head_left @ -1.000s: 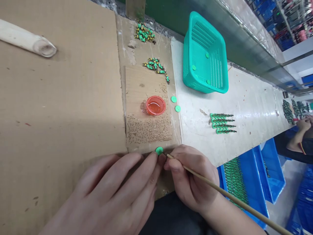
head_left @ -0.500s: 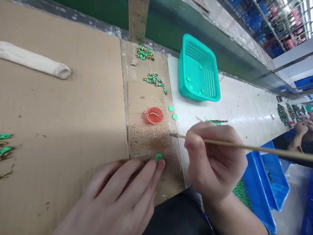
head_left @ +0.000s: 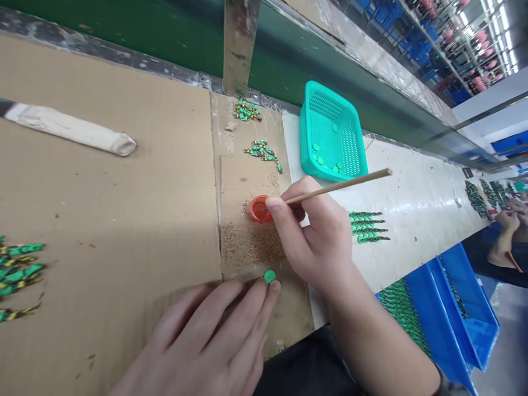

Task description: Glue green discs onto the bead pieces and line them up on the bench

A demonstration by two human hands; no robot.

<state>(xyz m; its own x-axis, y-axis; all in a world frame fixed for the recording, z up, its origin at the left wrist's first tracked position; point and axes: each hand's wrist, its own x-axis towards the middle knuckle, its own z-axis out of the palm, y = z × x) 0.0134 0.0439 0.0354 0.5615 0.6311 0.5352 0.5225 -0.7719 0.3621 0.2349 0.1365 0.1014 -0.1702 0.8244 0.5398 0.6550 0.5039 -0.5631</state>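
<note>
My right hand (head_left: 315, 236) is closed around a thin wooden-handled brush (head_left: 350, 184). Its tip end dips into a small red cup (head_left: 256, 212) that holds clear liquid. Below the cup, the fingertips of my left hand (head_left: 214, 330) pin a green button-like disc (head_left: 269, 275) flat against the cardboard. Tiny brown specks (head_left: 256, 242) lie scattered between the cup and that disc. Behind the cup are small piles of green, yellow and dark pieces (head_left: 247, 110).
A turquoise basket (head_left: 307, 132) with several green discs stands at the back. Rows of green pieces with dark twisted ends (head_left: 369, 226) lie right of my hand. A white-wrapped tool (head_left: 74, 129) rests on the left. Blue bins (head_left: 437, 302) and another person's arm (head_left: 501, 242) are at right.
My right hand has moved left and away from me, bringing the brush from above the specks into the red cup. The left hand still presses the green disc.
</note>
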